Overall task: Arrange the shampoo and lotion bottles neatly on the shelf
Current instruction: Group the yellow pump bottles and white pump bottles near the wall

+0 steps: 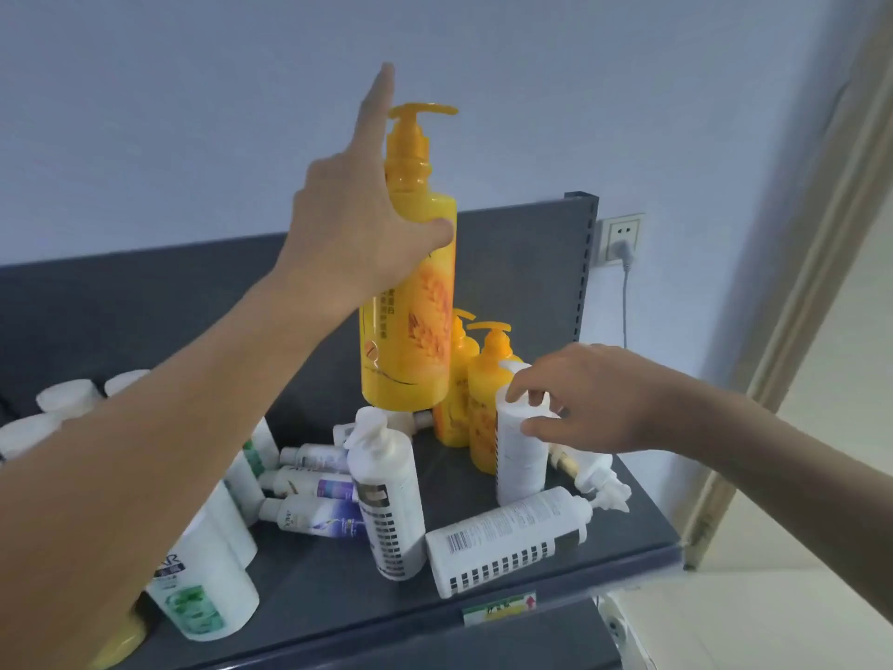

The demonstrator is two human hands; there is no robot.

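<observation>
- The left hand (357, 220) is clamped on the shoulder of a large yellow pump bottle (410, 331). The thumb and the curled fingers go around it, and only the index finger stands straight up beside the pump.
- This bottle is held upright above the middle of the dark shelf (638, 529). Its base looks lifted clear of the shelf.
- The right hand (589, 403) grips the top of a white bottle (519, 456) with fingers and thumb. This bottle stands upright towards the right end of the shelf.
- Two smaller yellow pump bottles (483, 379) stand just behind it, nearer to the back panel of the shelf.
- A white pump bottle (386, 490) stands a little tilted in the middle of the shelf.
- Another white bottle with a barcode (507, 539) lies on its side at the front edge of the shelf.
- Several small bottles with purple labels (314, 519) lie on their sides left of the shelf's middle.
- A white bottle with a green label (203, 602) stands at the left front of the shelf, partly hidden behind the left forearm.
- More white caps (67, 396) show at the left end of the shelf.
- A wall socket (621, 239) with a plug in it is just beyond the shelf's right upright.
</observation>
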